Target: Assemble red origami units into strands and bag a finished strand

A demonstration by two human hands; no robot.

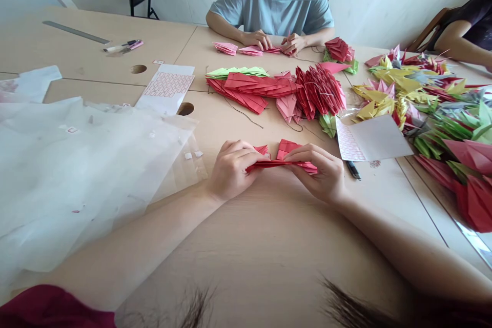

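Observation:
My left hand [230, 168] and my right hand [322, 171] both pinch a flat red folded paper piece [282, 163] just above the wooden table [269, 236]. The left fingers close on its left end, the right fingers on its right end. Two more red folded pieces [287, 147] lie on the table right behind it.
A stack of red and green folded papers [277, 89] lies mid-table. A large heap of coloured paper shapes [442, 107] fills the right side. White sheet [371, 139] and pen [352, 169] lie by my right hand. Clear plastic sheets [77, 164] cover the left. A person opposite [269, 10] folds pink paper.

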